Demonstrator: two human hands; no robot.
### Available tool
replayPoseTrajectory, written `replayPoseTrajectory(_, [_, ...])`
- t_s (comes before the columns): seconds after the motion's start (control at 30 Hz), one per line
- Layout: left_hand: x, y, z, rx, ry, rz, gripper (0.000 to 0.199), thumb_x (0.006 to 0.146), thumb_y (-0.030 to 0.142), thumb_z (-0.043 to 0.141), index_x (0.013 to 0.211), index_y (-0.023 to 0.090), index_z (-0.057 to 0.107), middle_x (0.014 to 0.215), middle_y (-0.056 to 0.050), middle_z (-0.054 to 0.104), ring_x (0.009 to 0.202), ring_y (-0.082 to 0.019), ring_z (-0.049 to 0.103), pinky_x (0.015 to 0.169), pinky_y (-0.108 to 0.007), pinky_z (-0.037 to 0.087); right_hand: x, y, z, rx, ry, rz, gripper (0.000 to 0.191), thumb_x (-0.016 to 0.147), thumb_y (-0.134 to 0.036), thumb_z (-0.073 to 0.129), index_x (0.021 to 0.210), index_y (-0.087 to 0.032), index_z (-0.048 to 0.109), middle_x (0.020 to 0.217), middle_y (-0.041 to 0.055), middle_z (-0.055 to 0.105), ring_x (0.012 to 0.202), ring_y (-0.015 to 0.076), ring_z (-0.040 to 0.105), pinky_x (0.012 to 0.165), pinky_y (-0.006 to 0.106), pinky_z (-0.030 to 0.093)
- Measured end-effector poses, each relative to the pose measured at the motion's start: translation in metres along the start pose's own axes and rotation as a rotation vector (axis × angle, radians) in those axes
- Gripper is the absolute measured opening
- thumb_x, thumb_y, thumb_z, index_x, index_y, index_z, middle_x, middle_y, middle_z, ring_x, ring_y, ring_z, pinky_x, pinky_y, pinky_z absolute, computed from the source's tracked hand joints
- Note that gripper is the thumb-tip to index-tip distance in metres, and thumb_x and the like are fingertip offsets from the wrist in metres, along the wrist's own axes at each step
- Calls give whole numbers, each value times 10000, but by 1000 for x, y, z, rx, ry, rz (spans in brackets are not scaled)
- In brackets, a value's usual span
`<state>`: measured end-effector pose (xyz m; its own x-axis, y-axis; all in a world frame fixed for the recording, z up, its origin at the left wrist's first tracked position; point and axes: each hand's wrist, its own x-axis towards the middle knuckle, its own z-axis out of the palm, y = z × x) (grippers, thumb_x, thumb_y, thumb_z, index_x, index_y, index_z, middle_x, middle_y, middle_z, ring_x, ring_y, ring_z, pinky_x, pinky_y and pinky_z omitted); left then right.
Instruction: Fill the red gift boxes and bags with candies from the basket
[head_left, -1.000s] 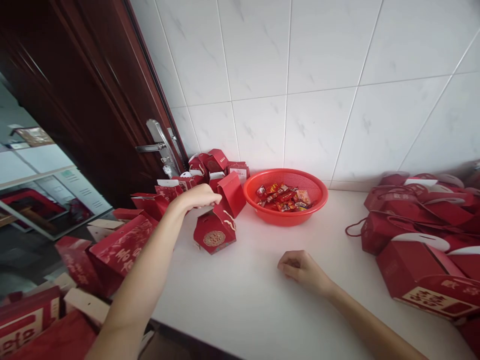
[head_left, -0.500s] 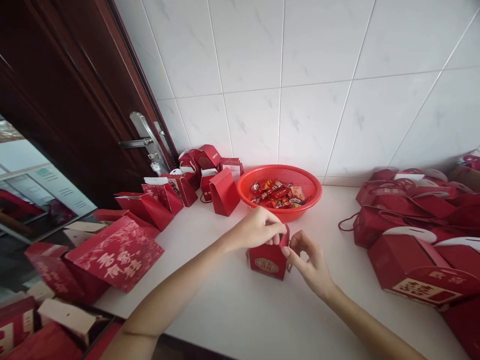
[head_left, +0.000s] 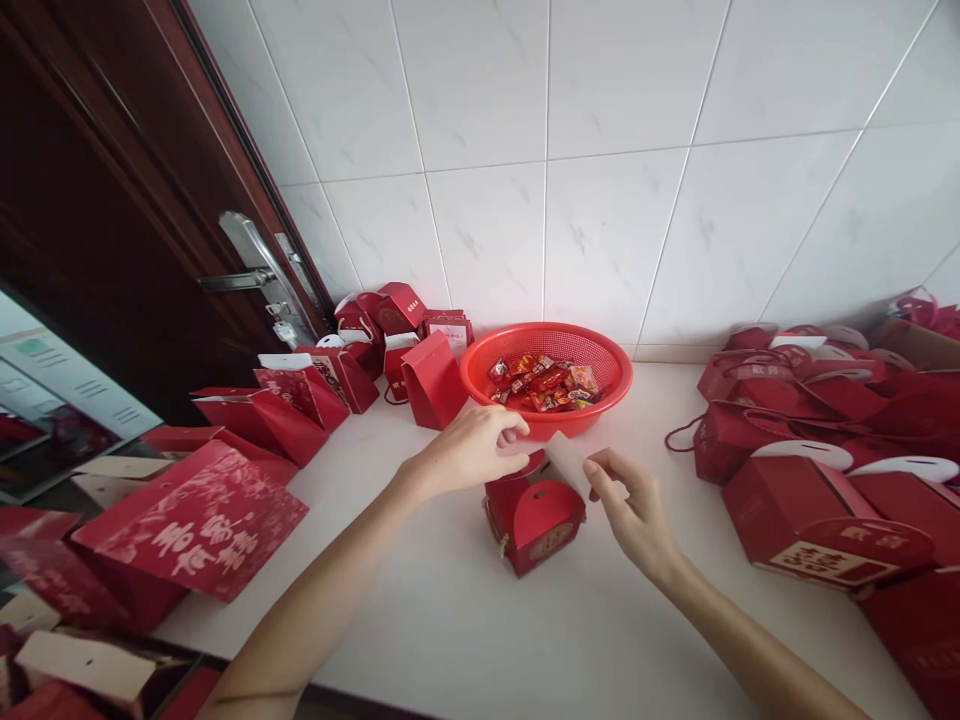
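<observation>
Mostly, we can't see into the small red box (head_left: 544, 525): its rounded front panel hides the inside, & the L hand (head_left: 472, 445) covers part of the far L side. The box stands on the white table (head_left: 450, 630), just in front of the red plastic basket (head_left: 570, 418). Our R hand (head_left: 634, 505) pinches a pale, smooth flap (head_left: 568, 463) at the box's R side btwn thumb & fingers; its lower end is hard to make out. Our L hand is loosely curled above the box, thumb & fingers apart; can't tell if it's touching. The basket's mesh is finely perforated, w/ shiny wrapped sweets (head_left: 551, 382) inside, labels too small to read. Twisted cord shows at the box's L side. At L, the folded card bags (head_left: 195, 530) are cut off by the frame; at R, the boxes w/ rounded flaps (head_left: 810, 515) overlap, some partly hidden.
</observation>
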<state>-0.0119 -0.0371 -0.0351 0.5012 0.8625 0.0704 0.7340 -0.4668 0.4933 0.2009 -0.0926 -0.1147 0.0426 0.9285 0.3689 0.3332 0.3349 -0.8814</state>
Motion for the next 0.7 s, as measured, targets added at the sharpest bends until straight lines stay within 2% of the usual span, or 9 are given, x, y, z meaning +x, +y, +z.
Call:
replayPoseTrajectory(0.1, [-5, 0, -2, -12, -93, -69, 274, 833, 403, 674, 1010, 197, 708, 966, -62, 746, 930, -241, 691, 734, -301, 506, 4, 2, -2, 79, -10, 75, 406, 926, -479, 494, 625, -210, 538, 585, 1, 556, 559, 150, 533, 572, 262, 430])
replayPoseTrajectory(0.23, [-12, 9, -1, 6, -171, 2, 605, 742, 601, 747, 1179, 191, 668, 1046, -67, 738, 908, -239, 688, 736, -308, 499, 5, 3, -3, 153, -18, 139, 452, 904, -543, 540, 603, -205, 544, 544, -4, 532, 538, 142, 491, 546, 256, 391])
replayPoseTrajectory(0.3, [-13, 14, 0, 38, -197, 30, 550, 763, 528, 749, 1189, 192, 662, 1009, -51, 744, 851, -225, 690, 715, -304, 492, 4, 4, -4, 147, -2, 154, 472, 894, -579, 561, 614, -199, 562, 508, -16, 490, 521, 133, 446, 531, 254, 357])
replayPoseTrajectory(0.4, [-12, 19, 1, 20, -135, 53, 324, 866, 270, 620, 1178, 197, 671, 993, -36, 763, 831, -193, 701, 759, -290, 494, 5, 7, -7, 140, 18, 188, 491, 881, -621, 581, 640, -193, 581, 480, -29, 454, 503, 120, 399, 513, 250, 323])
replayPoseTrajectory(0.47, [-10, 19, 0, -7, -89, 80, 373, 891, 143, 503, 1225, 204, 657, 1003, -24, 771, 827, -173, 701, 790, -283, 493, 7, 11, -9, 143, 27, 209, 508, 865, -646, 589, 640, -191, 577, 466, -32, 447, 487, 115, 391, 501, 247, 320])
replayPoseTrajectory(0.57, [-5, 15, 0, -37, -104, 121, 441, 868, 61, 432, 1186, 211, 699, 1031, -4, 776, 846, -158, 699, 807, -270, 492, 11, 14, -11, 118, 55, 222, 493, 840, -652, 603, 670, -189, 594, 453, -35, 455, 442, 111, 393, 457, 245, 314])
replayPoseTrajectory(0.63, [-2, 12, 1, -70, -140, 120, 409, 864, 64, 433, 1093, 192, 747, 1071, -11, 780, 943, -169, 704, 850, -263, 496, 12, 15, -11, 102, 103, 215, 420, 820, -603, 641, 776, -186, 619, 548, -19, 561, 409, 106, 420, 417, 243, 318])
replayPoseTrajectory(0.7, [0, 9, 3, -114, -196, 86, 397, 873, 90, 435, 1086, 178, 758, 1147, -25, 771, 1042, -186, 696, 895, -267, 503, 12, 13, -11, 85, 154, 175, 340, 821, -524, 658, 898, -196, 609, 757, 17, 678, 394, 95, 449, 389, 246, 333])
